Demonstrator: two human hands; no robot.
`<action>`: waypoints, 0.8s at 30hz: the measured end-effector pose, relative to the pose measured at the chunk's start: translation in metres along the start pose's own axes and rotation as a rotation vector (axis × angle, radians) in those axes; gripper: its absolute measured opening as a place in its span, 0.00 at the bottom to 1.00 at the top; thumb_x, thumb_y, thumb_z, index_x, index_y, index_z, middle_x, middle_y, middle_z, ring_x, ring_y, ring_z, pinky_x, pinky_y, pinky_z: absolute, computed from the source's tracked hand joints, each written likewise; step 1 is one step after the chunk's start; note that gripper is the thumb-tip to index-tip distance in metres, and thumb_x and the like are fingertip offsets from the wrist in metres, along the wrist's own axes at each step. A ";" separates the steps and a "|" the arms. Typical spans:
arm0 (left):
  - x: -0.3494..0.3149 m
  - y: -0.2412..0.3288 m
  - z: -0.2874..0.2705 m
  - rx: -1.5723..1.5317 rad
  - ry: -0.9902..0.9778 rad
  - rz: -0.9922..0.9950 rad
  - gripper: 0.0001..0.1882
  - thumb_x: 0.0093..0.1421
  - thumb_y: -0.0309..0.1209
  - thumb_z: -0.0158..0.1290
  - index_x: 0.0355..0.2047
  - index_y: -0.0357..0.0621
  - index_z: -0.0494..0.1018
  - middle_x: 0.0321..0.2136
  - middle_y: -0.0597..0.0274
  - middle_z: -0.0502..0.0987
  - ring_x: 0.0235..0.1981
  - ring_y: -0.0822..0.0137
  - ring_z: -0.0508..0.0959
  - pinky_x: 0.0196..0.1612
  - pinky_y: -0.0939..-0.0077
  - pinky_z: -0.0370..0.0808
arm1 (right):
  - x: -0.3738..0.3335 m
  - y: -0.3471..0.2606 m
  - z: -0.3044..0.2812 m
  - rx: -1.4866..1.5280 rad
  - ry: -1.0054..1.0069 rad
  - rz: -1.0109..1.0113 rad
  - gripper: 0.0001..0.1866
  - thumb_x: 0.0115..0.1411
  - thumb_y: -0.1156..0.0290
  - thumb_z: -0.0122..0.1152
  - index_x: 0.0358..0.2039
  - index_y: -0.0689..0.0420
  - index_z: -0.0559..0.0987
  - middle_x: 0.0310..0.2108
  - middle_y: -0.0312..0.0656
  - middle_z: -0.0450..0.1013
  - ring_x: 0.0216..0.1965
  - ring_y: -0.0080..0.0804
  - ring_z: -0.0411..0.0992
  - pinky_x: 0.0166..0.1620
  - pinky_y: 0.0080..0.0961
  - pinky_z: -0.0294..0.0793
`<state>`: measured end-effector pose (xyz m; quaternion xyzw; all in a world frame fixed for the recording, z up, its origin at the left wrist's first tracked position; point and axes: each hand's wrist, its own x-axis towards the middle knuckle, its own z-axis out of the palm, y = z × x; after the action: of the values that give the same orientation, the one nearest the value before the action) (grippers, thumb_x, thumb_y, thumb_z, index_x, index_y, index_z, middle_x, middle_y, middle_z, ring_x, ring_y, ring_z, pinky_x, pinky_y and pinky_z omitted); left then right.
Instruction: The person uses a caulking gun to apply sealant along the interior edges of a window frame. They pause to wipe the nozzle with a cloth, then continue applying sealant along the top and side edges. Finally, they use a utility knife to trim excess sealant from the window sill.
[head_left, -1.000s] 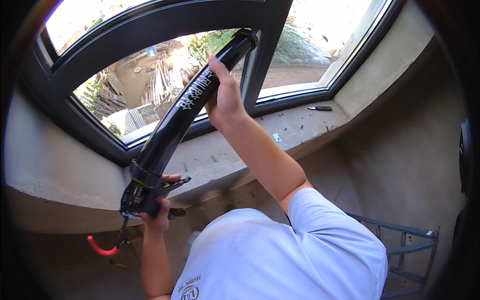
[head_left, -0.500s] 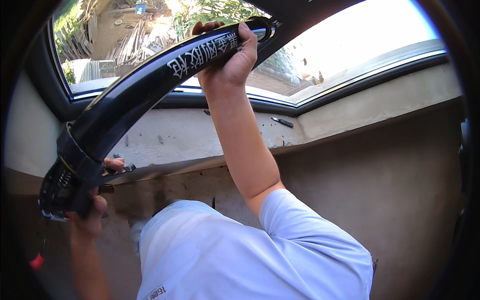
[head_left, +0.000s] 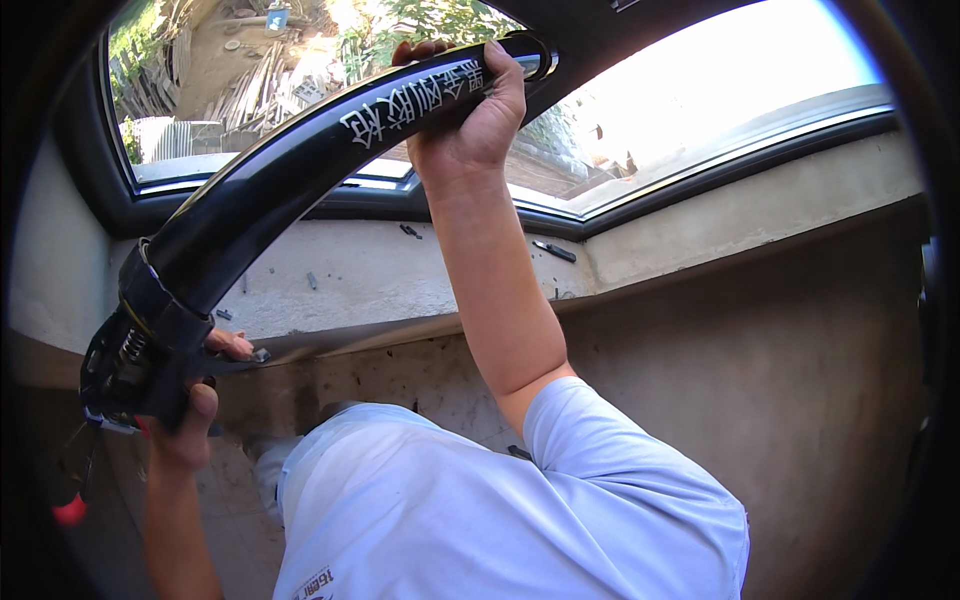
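A long black caulking gun (head_left: 235, 210) with pale lettering slants from the lower left up to the dark window frame. My left hand (head_left: 187, 435) is closed around its handle and trigger lever at the rear end, thumb on the near side and fingertips showing by the lever. Higher up, my right hand (head_left: 475, 120) wraps the barrel close to its front end, with the thumb along the near side. The front tip lies against or just before the window frame (head_left: 590, 65); contact cannot be made out, and the nozzle is hidden. A blurred red piece (head_left: 70, 510) hangs below the gun's rear.
Under the window runs a pale sill (head_left: 370, 270) with small dark scraps and a black utility knife (head_left: 555, 251) on it. Glass panes (head_left: 700, 110) meet at a corner. Beyond them are wood piles and plants. A bare wall (head_left: 740, 380) drops below the sill.
The gun and my right hand have shifted slightly to the right. My left fingers and the trigger lever have come down nearer to the thumb.
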<state>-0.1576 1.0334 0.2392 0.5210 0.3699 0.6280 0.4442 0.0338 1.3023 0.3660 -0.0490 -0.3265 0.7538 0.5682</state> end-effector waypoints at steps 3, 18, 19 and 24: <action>-0.001 0.006 -0.004 0.020 0.032 -0.032 0.36 0.65 0.57 0.56 0.55 0.35 0.68 0.45 0.53 0.75 0.52 0.58 0.76 0.62 0.49 0.70 | 0.002 0.000 0.002 -0.114 0.057 -0.018 0.21 0.61 0.56 0.58 0.40 0.66 0.75 0.33 0.50 0.77 0.40 0.48 0.79 0.55 0.46 0.79; 0.007 0.020 -0.007 0.070 0.030 -0.030 0.33 0.66 0.55 0.57 0.52 0.36 0.68 0.45 0.53 0.76 0.51 0.59 0.77 0.57 0.57 0.75 | 0.008 -0.003 0.008 -0.145 0.100 -0.038 0.23 0.64 0.56 0.52 0.48 0.64 0.70 0.33 0.54 0.78 0.38 0.51 0.80 0.52 0.49 0.82; 0.007 0.021 -0.007 0.086 0.037 -0.030 0.32 0.66 0.55 0.57 0.52 0.36 0.68 0.45 0.53 0.76 0.50 0.59 0.78 0.57 0.57 0.75 | 0.009 -0.003 0.008 -0.142 0.110 -0.045 0.23 0.64 0.56 0.52 0.48 0.64 0.70 0.33 0.54 0.78 0.38 0.51 0.80 0.52 0.49 0.82; 0.009 0.025 -0.006 0.102 0.034 -0.007 0.31 0.66 0.54 0.56 0.50 0.36 0.68 0.43 0.54 0.75 0.48 0.61 0.77 0.56 0.57 0.75 | 0.012 -0.005 0.005 -0.145 0.107 -0.042 0.24 0.65 0.55 0.51 0.50 0.64 0.72 0.33 0.54 0.79 0.38 0.51 0.81 0.50 0.47 0.84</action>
<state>-0.1688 1.0336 0.2641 0.5308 0.4107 0.6157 0.4129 0.0313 1.3115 0.3765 -0.1234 -0.3501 0.7124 0.5955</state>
